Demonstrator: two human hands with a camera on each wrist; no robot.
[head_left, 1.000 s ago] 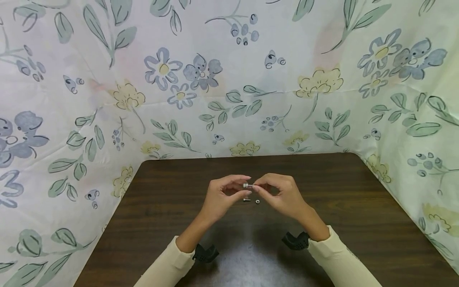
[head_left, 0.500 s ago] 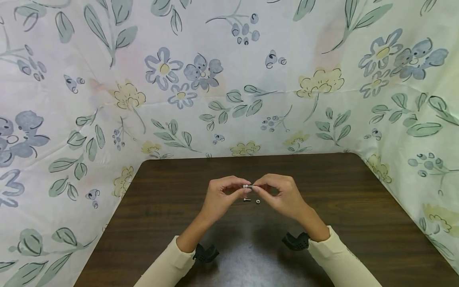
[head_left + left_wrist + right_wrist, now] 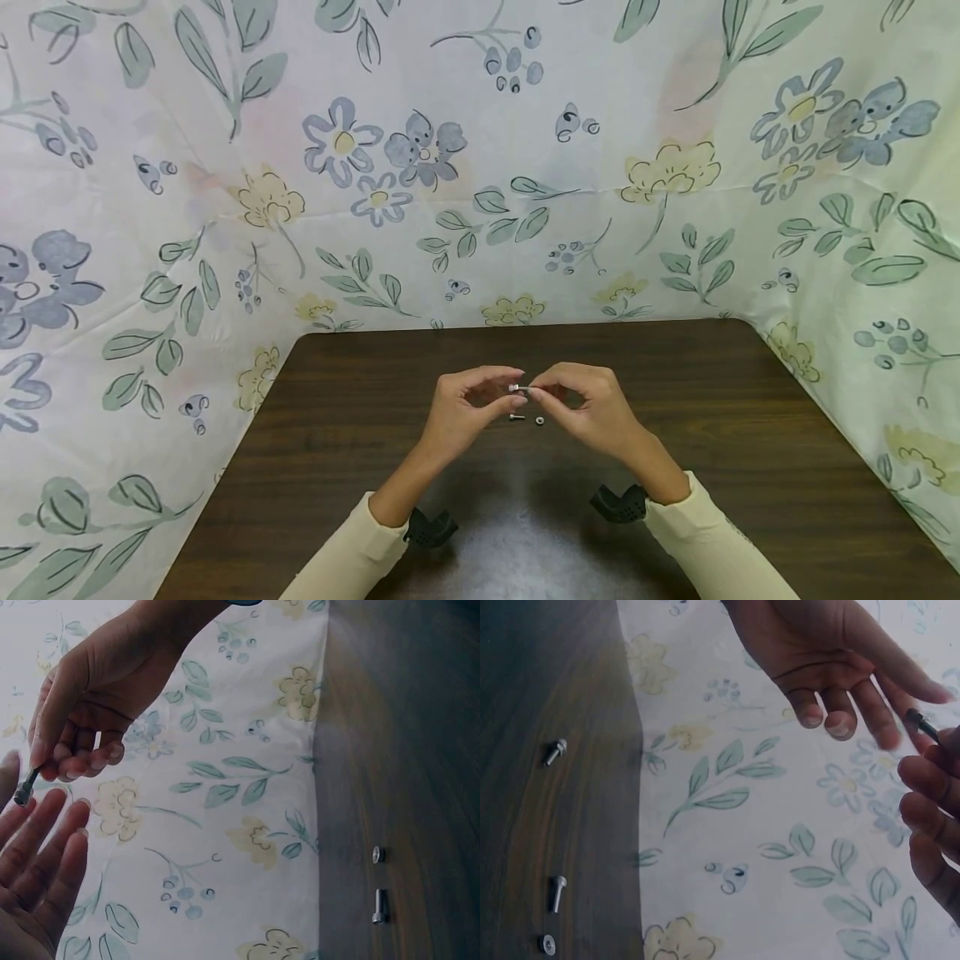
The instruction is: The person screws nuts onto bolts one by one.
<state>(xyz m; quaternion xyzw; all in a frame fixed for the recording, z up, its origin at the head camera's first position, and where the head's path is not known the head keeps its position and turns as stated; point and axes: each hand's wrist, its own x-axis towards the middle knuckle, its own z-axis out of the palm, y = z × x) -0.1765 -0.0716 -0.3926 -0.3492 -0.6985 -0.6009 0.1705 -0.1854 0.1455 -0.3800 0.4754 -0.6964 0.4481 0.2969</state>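
My right hand [image 3: 592,406] pinches the thin shank of a small metal bolt [image 3: 514,388] between thumb and index finger. The bolt's thick end points left, between the parted thumb and fingers of my left hand [image 3: 467,408]. In the left wrist view that thick end of the bolt [image 3: 22,796] is close to the spread fingers of the left hand [image 3: 37,877]. The right wrist view shows the same bolt [image 3: 924,726] sticking out of the right hand [image 3: 937,817], near the left thumb tip. Both hands are raised above the table.
On the dark wooden table [image 3: 360,433] below the hands lie a loose bolt [image 3: 517,417] and a nut [image 3: 540,421]. Another bolt [image 3: 556,752] with a thick end shows in the right wrist view. Flowered cloth [image 3: 480,150] hangs around the table's back and sides.
Half a second ago the left fingertips were closed around the bolt's thick end; now they are parted from it, as they were a second ago. The right hand has kept its pinch.
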